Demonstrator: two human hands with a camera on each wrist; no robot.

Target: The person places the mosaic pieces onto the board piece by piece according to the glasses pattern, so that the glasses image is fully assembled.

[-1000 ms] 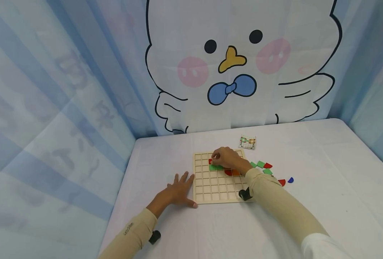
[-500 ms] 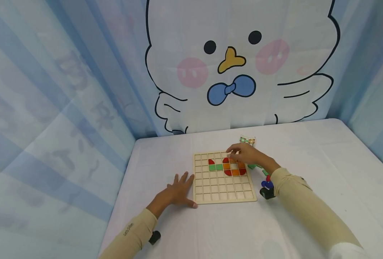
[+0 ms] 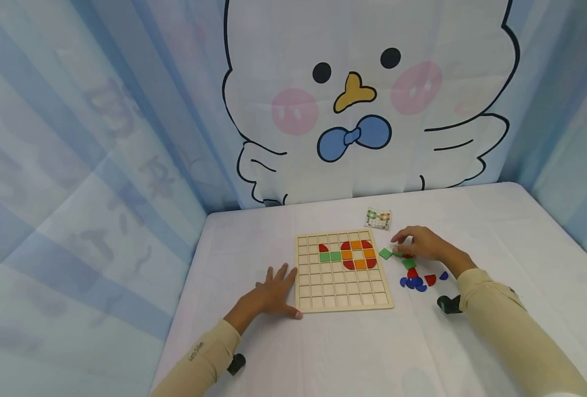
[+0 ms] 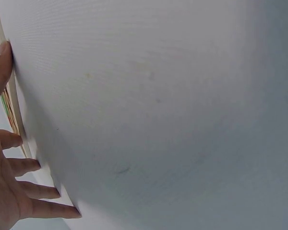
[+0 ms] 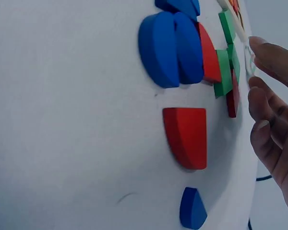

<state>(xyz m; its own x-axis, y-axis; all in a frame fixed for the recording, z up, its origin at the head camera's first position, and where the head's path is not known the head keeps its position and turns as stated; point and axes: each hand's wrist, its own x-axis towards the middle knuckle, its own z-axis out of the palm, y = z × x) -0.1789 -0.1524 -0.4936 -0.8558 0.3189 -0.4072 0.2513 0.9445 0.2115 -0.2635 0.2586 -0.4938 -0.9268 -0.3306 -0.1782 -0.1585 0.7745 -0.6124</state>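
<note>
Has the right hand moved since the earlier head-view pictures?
Yes. Against the grid board, the right hand has moved rightward, from over the board to beyond its right edge, near the loose green pieces.

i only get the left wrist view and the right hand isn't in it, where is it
Observer: In the head view, the right hand is by the loose green pieces, to the right of the board.
Operator: ok, is anything set in the board, i just get a thin slice of it
Observer: Yes, the head view shows a ring of red and orange pieces in its upper right part, around one bare cell.
</note>
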